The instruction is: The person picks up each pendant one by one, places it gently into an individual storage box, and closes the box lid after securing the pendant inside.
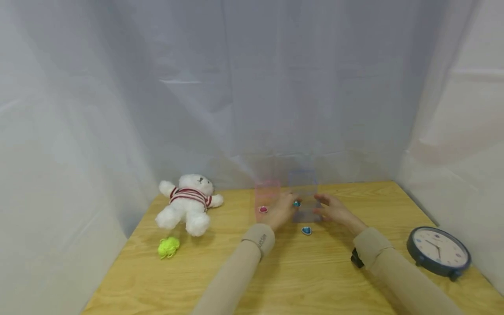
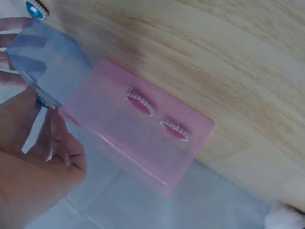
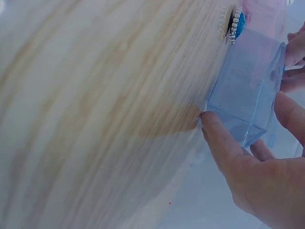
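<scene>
My left hand (image 1: 281, 211) pinches a blue gem (image 2: 45, 101) with a beaded rim, at the edge of a see-through blue box (image 3: 245, 81). From the other side, my right hand (image 3: 252, 167) holds this box between thumb and fingers; its fingertips also show through the blue plastic in the left wrist view. A second blue gem (image 1: 306, 230) lies on the table in front of the box. Beside the blue box, to its left, stands a see-through pink box (image 2: 133, 133). Two pink gems (image 2: 140, 103) with beaded rims show through its wall.
A white plush bear (image 1: 188, 203) in a striped top lies at the back left of the wooden table (image 1: 220, 267), with a ball of yellow-green yarn (image 1: 168, 247) in front of it. At the right edge is a round clock (image 1: 439, 251). Pale curtains (image 1: 252, 87) hang behind.
</scene>
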A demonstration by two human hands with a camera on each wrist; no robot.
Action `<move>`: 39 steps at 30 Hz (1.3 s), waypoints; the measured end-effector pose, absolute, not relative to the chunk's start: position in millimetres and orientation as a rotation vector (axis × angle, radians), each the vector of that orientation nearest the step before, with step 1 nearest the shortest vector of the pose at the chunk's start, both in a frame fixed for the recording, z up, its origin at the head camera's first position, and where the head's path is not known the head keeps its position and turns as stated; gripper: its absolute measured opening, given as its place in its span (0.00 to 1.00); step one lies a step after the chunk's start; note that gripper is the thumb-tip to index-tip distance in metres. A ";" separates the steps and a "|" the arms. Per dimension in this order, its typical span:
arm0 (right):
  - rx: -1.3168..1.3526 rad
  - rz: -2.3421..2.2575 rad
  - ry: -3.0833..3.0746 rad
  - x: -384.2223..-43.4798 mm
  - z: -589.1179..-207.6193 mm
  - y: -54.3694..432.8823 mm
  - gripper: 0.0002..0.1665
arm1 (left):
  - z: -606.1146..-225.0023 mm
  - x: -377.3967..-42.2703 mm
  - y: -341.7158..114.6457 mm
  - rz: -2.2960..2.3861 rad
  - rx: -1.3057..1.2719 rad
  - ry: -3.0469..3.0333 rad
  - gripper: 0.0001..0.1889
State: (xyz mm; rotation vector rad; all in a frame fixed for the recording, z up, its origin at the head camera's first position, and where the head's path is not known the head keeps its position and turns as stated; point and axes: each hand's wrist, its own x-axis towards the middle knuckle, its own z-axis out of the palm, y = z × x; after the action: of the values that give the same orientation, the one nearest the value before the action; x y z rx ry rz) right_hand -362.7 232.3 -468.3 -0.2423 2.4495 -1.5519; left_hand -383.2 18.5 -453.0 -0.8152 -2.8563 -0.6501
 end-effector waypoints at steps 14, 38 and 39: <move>-0.231 -1.585 2.436 -362.3 -467.1 229.8 0.42 | -446.3 -387.3 10.8 -0.661 -0.763 -2.771 0.14; -0.265 -1.581 2.406 -361.5 -469.5 234.8 0.43 | -453.0 -347.4 3.9 -0.543 -1.014 -2.471 0.13; -0.258 -1.587 2.402 -361.1 -469.7 234.6 0.44 | -454.8 -345.8 4.6 -0.525 -1.014 -2.489 0.11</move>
State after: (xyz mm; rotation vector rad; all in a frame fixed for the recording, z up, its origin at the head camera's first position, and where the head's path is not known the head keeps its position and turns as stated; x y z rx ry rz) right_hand -361.1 234.6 -469.7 -0.2584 2.4023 -1.5873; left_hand -345.8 4.6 -454.8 -1.0143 -2.4887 -0.5248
